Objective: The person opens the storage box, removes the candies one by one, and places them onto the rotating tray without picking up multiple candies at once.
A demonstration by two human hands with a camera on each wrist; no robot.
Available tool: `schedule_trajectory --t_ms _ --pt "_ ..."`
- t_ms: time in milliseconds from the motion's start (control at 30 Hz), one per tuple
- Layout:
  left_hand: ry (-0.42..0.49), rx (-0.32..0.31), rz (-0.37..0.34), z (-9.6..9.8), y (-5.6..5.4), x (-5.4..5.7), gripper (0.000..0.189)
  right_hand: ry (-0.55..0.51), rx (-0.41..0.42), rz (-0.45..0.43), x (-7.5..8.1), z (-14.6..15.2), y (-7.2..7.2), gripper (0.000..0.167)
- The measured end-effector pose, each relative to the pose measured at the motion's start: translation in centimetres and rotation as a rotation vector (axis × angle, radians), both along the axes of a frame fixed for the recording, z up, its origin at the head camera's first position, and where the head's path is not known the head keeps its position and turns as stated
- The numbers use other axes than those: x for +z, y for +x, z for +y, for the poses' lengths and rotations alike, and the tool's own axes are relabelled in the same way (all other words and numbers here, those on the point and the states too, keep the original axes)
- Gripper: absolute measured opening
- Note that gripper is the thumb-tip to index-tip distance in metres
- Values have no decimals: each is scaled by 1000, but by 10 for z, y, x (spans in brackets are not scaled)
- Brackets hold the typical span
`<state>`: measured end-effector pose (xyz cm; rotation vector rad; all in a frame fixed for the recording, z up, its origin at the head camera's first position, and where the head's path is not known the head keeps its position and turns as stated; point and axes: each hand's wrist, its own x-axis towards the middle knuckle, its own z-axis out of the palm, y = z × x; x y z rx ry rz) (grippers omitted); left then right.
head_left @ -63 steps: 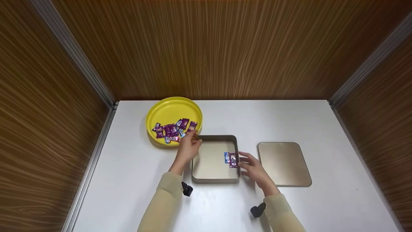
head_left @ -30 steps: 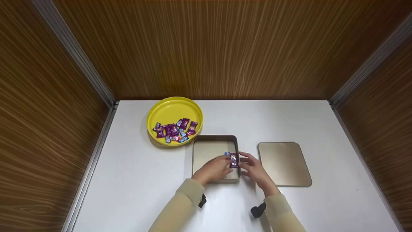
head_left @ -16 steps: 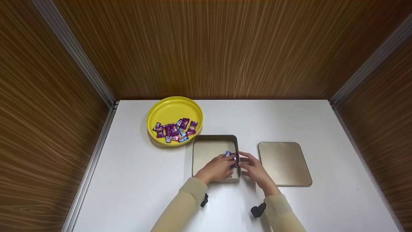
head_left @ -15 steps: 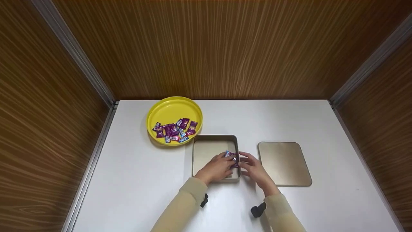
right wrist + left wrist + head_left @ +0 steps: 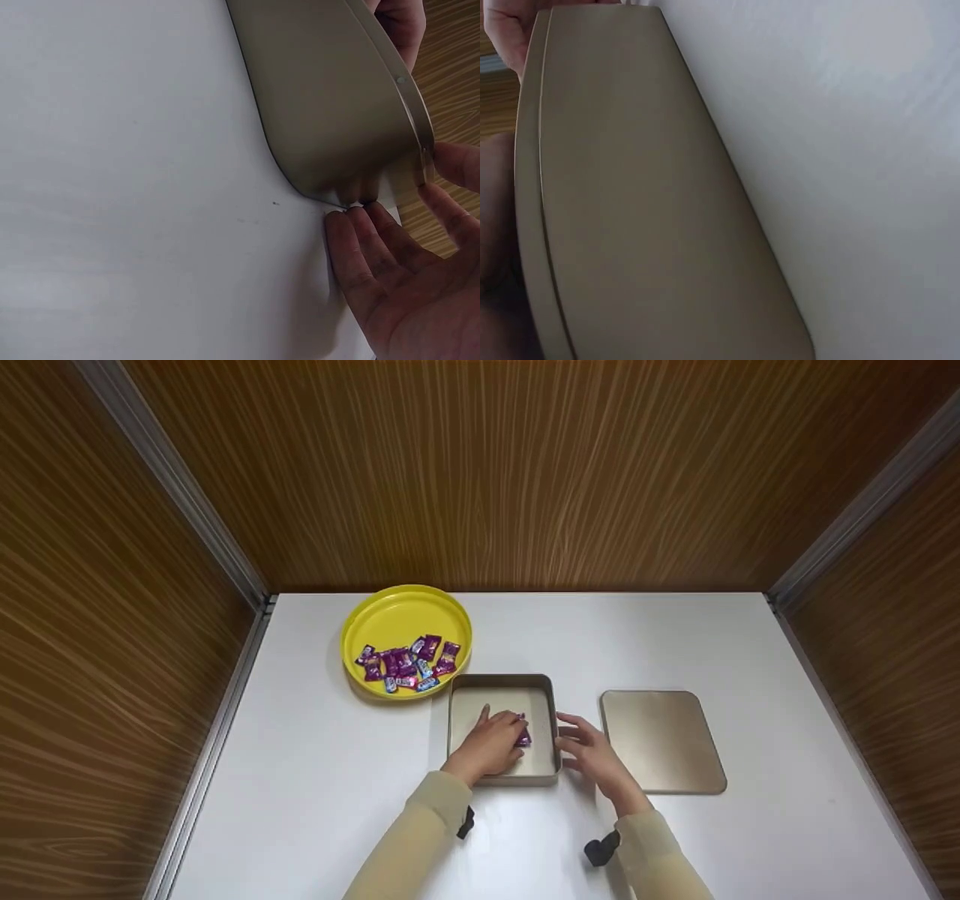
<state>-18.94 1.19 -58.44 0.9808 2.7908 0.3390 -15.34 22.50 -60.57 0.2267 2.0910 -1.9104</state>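
My left hand [image 5: 491, 744] is inside the gold metal tin [image 5: 506, 781], low over its floor. Between its fingertips and thumb it holds wrapped candies; one purple candy [image 5: 523, 736] pokes out, and the hand covers the others. My right hand [image 5: 598, 757] touches the tin's right wall from outside. In the right wrist view, fairly straight fingers [image 5: 401, 247] rest against the wall near the table, with other fingertips at the rim. The left wrist view has the tin's outer wall [image 5: 645, 187] filling much of the picture.
A round yellow tray [image 5: 397, 622] with several wrapped candies [image 5: 401, 662] stands at the back left, close to the tin's corner. The flat gold lid [image 5: 664, 742] lies right of the tin. Wood-grain panels [image 5: 480, 480] enclose the white table [image 5: 300, 780].
The left hand has gone from the yellow tray into the tin, closed over the candies at its right wall, and moved left with them. The right hand has stayed in place.
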Motion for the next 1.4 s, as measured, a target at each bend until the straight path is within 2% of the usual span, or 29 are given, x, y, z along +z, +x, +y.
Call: schedule_trajectory --t_ms 233,367,600,800,867,1167,1400 --pt "-12 33 167 -6 -2 -4 14 19 -1 -8 0 0 0 52" --pt "-27 55 214 -6 -3 -5 4 23 3 -11 -1 0 -1 52" --pt "-24 86 203 -6 -2 -5 6 9 9 -7 5 -2 0 53" --pt "-19 70 223 -6 -1 -6 7 8 27 -3 31 -7 7 52" --pt "-19 60 227 -6 0 -6 7 5 28 0 35 -8 9 52" --pt "10 54 219 -7 3 -4 7 -13 34 20 33 -7 9 52" --pt "-26 30 292 -7 2 1 17 -16 42 13 32 -6 8 53"
